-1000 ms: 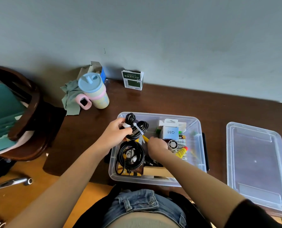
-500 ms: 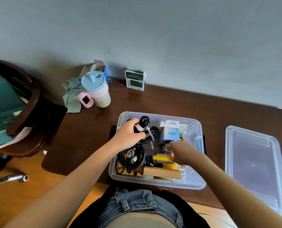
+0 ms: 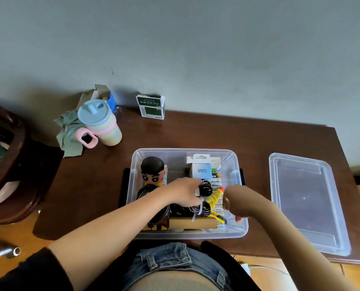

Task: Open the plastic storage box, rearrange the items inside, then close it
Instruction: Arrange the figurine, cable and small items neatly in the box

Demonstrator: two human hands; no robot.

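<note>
- Clear plastic storage box (image 3: pixel 241 224): open, on the dark wooden desk (image 3: pixel 196 135) straight in front of me, contents exposed.
- Lid (image 3: pixel 307 202): off, lying flat on the desk to the right of the box, apart from it.
- My left hand (image 3: pixel 185 193): over the middle of the box, fingers curled round a black cable bundle (image 3: pixel 204 191) bound with a white zip tie (image 3: pixel 200 208).
- My right hand (image 3: pixel 236 199): inside the box at its right side, fingers curled under; a bit of red shows beneath it, but I cannot tell whether I am holding anything.
- Yellow tube with a red cap (image 3: pixel 215 196): lying between my two hands, tilted.
- Cartoon figure head (image 3: pixel 153 170): black hair, thick brows, back left corner of the box.
- White carton marked Q88 (image 3: pixel 201 171): back centre, upright.
- Second coil of black cable (image 3: pixel 148 191): left side of the box, partly under my left forearm.
- Brown cardboard box (image 3: pixel 192 223): along the near wall.
- Pastel tumbler with a blue lid (image 3: pixel 100 122): on the desk's far left, beside a grey-green cloth (image 3: pixel 69 135).
- Green-and-white carton (image 3: pixel 150 107): against the wall.
</note>
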